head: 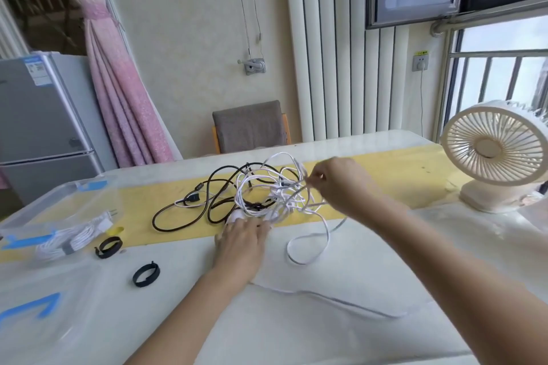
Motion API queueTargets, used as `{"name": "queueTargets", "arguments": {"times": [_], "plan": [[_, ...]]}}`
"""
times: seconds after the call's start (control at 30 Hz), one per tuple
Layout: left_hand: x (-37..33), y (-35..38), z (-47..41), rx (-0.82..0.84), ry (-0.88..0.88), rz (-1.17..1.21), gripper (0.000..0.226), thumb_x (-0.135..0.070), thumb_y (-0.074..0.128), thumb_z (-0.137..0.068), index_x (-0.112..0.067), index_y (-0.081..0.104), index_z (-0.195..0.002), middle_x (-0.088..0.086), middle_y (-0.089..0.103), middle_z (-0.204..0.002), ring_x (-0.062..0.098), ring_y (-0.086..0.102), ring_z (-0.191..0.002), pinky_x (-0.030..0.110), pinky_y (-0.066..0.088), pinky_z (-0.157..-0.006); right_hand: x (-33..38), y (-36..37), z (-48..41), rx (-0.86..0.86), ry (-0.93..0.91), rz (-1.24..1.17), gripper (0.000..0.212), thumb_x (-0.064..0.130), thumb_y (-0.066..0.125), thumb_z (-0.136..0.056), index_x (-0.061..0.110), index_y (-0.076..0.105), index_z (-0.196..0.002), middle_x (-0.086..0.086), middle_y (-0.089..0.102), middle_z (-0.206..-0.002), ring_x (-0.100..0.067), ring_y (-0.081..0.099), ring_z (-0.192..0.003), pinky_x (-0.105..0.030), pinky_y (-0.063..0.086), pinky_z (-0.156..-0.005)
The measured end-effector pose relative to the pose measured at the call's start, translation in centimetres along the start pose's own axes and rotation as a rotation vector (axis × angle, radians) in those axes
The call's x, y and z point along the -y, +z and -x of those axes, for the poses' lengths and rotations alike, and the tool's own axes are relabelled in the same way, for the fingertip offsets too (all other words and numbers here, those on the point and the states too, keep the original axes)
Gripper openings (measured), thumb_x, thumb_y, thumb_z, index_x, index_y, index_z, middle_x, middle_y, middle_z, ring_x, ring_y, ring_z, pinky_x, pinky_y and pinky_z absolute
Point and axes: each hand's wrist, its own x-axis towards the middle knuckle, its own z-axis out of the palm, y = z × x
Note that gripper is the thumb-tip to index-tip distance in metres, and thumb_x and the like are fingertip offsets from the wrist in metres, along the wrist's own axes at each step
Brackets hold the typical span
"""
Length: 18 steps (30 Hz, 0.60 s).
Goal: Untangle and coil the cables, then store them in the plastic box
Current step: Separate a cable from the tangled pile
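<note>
A tangle of white cables (275, 187) and a black cable (213, 201) lies on the yellow runner in the middle of the table. My left hand (241, 238) presses down on the near edge of the tangle, over a white plug. My right hand (335, 184) pinches a white strand at the tangle's right side, lifted a little off the table. One white loop (308, 246) trails toward me. The clear plastic box (44, 216) stands at the left and holds a coiled white cable (71, 238) bound with a strap.
Two black strap rings (108, 247) (146, 273) lie near the box. The box's clear lid (38, 305) with blue clips rests at the front left. A white desk fan (495, 154) stands at the right. A grey chair (250, 127) is behind the table.
</note>
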Motion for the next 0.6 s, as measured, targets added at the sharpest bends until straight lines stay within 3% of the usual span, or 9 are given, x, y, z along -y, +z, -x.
{"name": "queueTargets", "arguments": {"times": [0.1, 0.23, 0.3, 0.37, 0.43, 0.53, 0.6], "plan": [[2.9, -1.3, -3.2, 0.003, -0.267, -0.056, 0.065, -0.057, 0.001, -0.092, -0.031, 0.026, -0.146, 0.012, 0.04, -0.143, 0.034, 0.043, -0.123, 0.045, 0.034, -0.103, -0.6, -4.5, -0.9, -0.214, 0.01, 0.008, 0.025, 0.024, 0.053, -0.094, 0.006, 0.07, -0.09, -0.009, 0.06, -0.078, -0.031, 0.054, -0.08, -0.031, 0.029, -0.06], [4.4, -2.8, -4.5, 0.045, -0.427, -0.026, 0.052, -0.052, 0.018, -0.099, -0.034, 0.03, -0.146, 0.015, 0.037, -0.145, 0.033, 0.035, -0.13, 0.044, 0.025, -0.105, -3.5, -8.6, -1.1, -0.434, 0.1, -0.079, 0.022, 0.02, 0.053, -0.094, 0.007, 0.069, -0.087, -0.006, 0.056, -0.074, -0.027, 0.049, -0.073, -0.032, 0.026, -0.059], [3.9, -3.0, -4.2, 0.096, -0.422, -0.04, 0.047, -0.048, 0.022, -0.099, -0.031, 0.038, -0.141, 0.013, 0.039, -0.144, 0.033, 0.032, -0.131, 0.048, 0.019, -0.108, -5.5, -8.2, -0.8, -0.258, 0.199, 0.085, 0.02, 0.02, 0.057, -0.092, 0.004, 0.069, -0.089, -0.006, 0.053, -0.069, -0.027, 0.05, -0.071, -0.03, 0.031, -0.057], [3.2, -3.5, -4.1, 0.178, -0.432, -0.078, 0.04, -0.039, 0.031, -0.098, -0.029, 0.045, -0.134, 0.009, 0.041, -0.145, 0.035, 0.026, -0.135, 0.056, 0.008, -0.112, -7.0, -6.7, -0.2, 0.119, 0.3, 0.275, 0.016, 0.019, 0.062, -0.086, 0.007, 0.07, -0.092, -0.002, 0.051, -0.061, -0.025, 0.054, -0.064, -0.026, 0.038, -0.053], [2.5, -4.5, -3.9, 0.254, -0.425, -0.149, 0.042, -0.032, 0.044, -0.093, -0.026, 0.048, -0.134, 0.007, 0.041, -0.146, 0.037, 0.02, -0.139, 0.064, -0.001, -0.111, -7.5, -5.1, 0.4, 0.377, 0.339, 0.371, 0.014, 0.014, 0.062, -0.082, 0.008, 0.072, -0.09, -0.001, 0.052, -0.056, -0.021, 0.054, -0.056, -0.024, 0.042, -0.056], [1.4, -6.7, -2.9, 0.272, -0.366, -0.274, 0.041, -0.019, 0.046, -0.089, -0.023, 0.051, -0.129, 0.008, 0.041, -0.145, 0.039, 0.016, -0.141, 0.066, -0.001, -0.108, -7.4, -3.2, 0.7, 0.343, 0.282, 0.436, 0.013, 0.004, 0.049, -0.085, 0.004, 0.062, -0.086, -0.006, 0.053, -0.074, -0.026, 0.052, -0.073, -0.025, 0.042, -0.063], [1.3, -7.6, -2.6, 0.118, -0.257, -0.258, 0.034, -0.007, 0.043, -0.087, -0.019, 0.058, -0.115, 0.006, 0.052, -0.134, 0.034, 0.034, -0.133, 0.057, 0.015, -0.111, -6.1, -2.4, 0.4, 0.184, 0.203, 0.351, 0.016, 0.0, 0.043, -0.086, 0.006, 0.057, -0.086, -0.01, 0.056, -0.092, -0.029, 0.053, -0.087, -0.029, 0.046, -0.074]]}}
